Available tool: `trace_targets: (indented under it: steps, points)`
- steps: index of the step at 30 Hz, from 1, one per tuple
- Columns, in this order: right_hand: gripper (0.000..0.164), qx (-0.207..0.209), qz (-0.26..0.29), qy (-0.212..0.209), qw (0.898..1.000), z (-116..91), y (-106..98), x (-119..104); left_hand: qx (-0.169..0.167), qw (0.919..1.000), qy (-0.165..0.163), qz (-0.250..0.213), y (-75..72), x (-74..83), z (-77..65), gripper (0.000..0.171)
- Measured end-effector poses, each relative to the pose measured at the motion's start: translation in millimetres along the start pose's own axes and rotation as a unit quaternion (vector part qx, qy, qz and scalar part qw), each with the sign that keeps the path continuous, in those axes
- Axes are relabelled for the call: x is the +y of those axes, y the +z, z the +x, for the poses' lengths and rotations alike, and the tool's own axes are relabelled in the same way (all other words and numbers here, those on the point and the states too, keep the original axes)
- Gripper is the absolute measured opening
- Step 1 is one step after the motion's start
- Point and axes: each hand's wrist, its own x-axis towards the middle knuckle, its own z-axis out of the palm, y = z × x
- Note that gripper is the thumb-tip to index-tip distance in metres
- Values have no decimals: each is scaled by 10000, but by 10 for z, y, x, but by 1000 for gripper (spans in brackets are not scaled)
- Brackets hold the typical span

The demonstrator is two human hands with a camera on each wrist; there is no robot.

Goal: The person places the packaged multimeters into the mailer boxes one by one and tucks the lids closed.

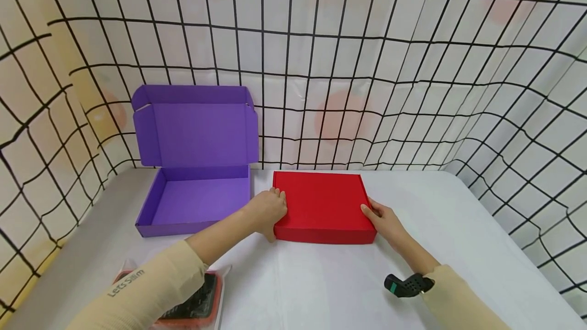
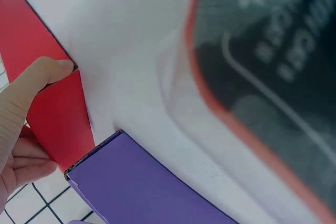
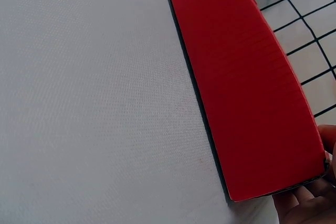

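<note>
A closed red cardboard box lies flat on the white table. My left hand holds its left side, and in the left wrist view the thumb lies at the front corner with the other fingers further back along that side. On the right side my right hand grips the box, thumb over the top edge and fingers down the side wall, as the right wrist view partly shows. Left of the red box stands a purple cardboard box, its lid raised and its inside bare.
Under my left forearm lies a black and orange-red item in clear plastic, partly hidden by the sleeve. A black-lined grid wall rises behind and beside the white table. A black band sits on my right wrist.
</note>
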Motion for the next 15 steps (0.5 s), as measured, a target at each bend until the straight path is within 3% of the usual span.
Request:
trace_targets:
  steps: [9,15]
  points:
    - [66,-9,-14,-77,10000,16,14,-7,51,9998,-117,-164,45,-35,-25,92]
    - [65,151,146,-69,9998,5,2,-5,121,9973,-272,-669,74,-64,-55,93]
